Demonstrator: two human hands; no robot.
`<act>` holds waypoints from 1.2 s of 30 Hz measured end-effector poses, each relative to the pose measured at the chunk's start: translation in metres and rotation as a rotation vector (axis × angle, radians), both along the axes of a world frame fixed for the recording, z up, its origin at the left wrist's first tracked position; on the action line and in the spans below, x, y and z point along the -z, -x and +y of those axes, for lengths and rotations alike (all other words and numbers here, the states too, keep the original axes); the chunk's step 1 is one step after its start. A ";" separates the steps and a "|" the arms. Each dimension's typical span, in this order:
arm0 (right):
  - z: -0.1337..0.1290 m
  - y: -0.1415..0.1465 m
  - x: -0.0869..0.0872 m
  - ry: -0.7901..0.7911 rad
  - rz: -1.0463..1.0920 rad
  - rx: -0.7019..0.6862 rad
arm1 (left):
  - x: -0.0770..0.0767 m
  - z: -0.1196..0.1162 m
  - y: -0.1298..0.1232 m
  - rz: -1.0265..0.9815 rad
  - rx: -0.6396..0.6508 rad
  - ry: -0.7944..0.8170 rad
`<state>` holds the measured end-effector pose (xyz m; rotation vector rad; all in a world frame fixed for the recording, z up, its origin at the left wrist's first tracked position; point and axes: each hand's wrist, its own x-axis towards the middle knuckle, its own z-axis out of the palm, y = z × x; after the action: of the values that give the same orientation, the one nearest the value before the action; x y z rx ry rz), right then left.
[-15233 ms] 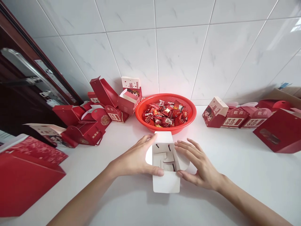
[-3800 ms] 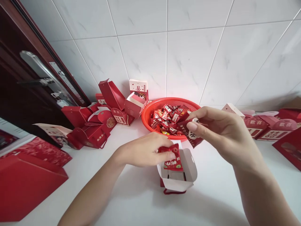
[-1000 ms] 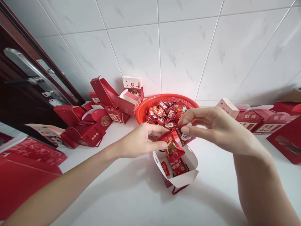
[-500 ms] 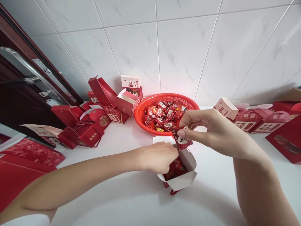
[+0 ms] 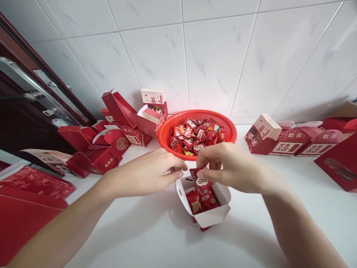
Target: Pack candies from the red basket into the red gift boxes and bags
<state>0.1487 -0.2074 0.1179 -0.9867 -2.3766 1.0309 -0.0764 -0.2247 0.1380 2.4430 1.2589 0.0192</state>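
Observation:
In the middle of the white counter [image 5: 156, 238] stands an opened gift box [image 5: 214, 216], its white flaps spread outward. Red wrapped candies [image 5: 208, 199] lie inside it. Between the thumb and fingers of my right hand [image 5: 231, 167] is a dark red candy packet [image 5: 202, 180], held at the box's far side. My left hand [image 5: 153, 171] hovers just left of that packet, thumb and index finger slightly apart with nothing visible between them. Right behind both hands sits a red plastic basket [image 5: 165, 131] heaped with wrapped candies [image 5: 199, 134].
Several red gift boxes [image 5: 102, 158], some with lids up, crowd the left side by a dark door [image 5: 16, 126]. More closed boxes [image 5: 288, 141] line the right side against the tiled wall [image 5: 212, 56]. A red bag [image 5: 25, 212] lies at the near left.
My left hand has come out of the box and drawn back left, its fist loosening. My right hand has moved left and lower with the candy packet, over the box.

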 end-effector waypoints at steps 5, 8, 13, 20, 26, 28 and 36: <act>-0.002 0.023 0.023 -0.101 -0.305 0.003 | 0.010 -0.010 0.011 -0.040 -0.048 0.004; -0.005 0.030 0.032 -0.178 -0.410 -0.028 | 0.016 -0.015 0.014 -0.038 -0.046 0.031; -0.008 0.038 0.034 -0.200 -0.519 -0.045 | 0.018 -0.019 0.016 -0.045 -0.038 0.071; -0.016 0.046 0.039 -0.284 -0.549 0.015 | 0.017 -0.019 0.014 -0.051 -0.035 0.119; -0.021 0.045 0.032 -0.259 -0.612 -0.058 | 0.020 -0.019 0.015 -0.075 -0.030 0.139; -0.020 0.041 0.029 -0.215 -0.593 -0.067 | 0.020 -0.020 0.015 -0.080 -0.035 0.136; -0.020 0.031 0.027 -0.245 -0.698 -0.209 | 0.022 -0.022 0.016 -0.032 -0.023 0.145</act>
<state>0.1179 -0.2276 0.0907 -1.1546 -3.1278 0.4660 -0.0928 -0.2464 0.1161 2.2961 1.2308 -0.0262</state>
